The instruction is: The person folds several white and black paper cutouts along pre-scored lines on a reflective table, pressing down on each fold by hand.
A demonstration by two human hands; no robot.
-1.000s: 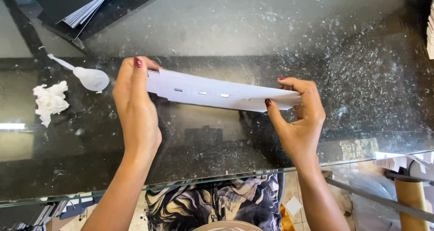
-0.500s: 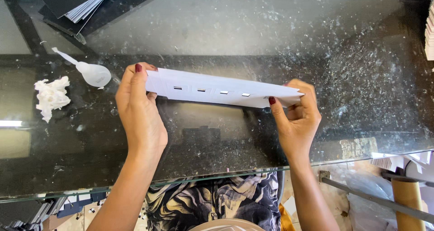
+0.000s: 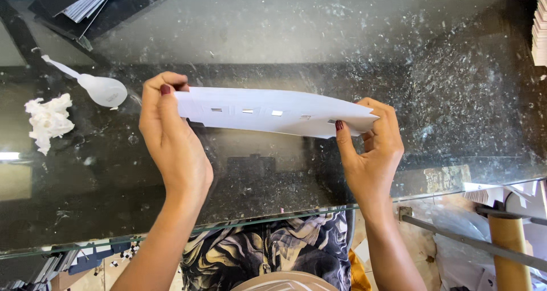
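Two hands: ours, both raised over the glass table, one at each end of a long white card strip.
Nearest edge: we see the table's near rim (image 3: 239, 225) running left to right across the view, with a dark swirl-patterned garment (image 3: 268, 257) below it at our lap.
Near right: a brown cardboard tube (image 3: 509, 251) stands below table level, with crumpled clear plastic just beside it.
Left hand (image 3: 171, 137): we grasp the left end of the strip, the thumb pressed on the near face and the fingers curled round behind it; the nail is painted dark red.
Right hand (image 3: 373, 148): we pinch the right end of the strip between thumb and fingers, closed firmly on the card.
White card strip (image 3: 273, 113): it is held above the tabletop at the centre of the view, spanning from one hand to the other, slightly bowed, with a row of small rectangular slots along its length. We cannot tell whether any part of it touches the glass.
Left, mid distance: a crumpled white wad (image 3: 48, 120) lies on the table, well apart from the left hand.
Left, a little farther: a clear plastic spoon (image 3: 99, 89) lies near the wad, bowl toward us, handle pointing far left.
Far left: a stack of dark sheets (image 3: 85, 0) rests at the table's far corner.
Far right: a pile of white sheets (image 3: 540, 29) shows at the edge.
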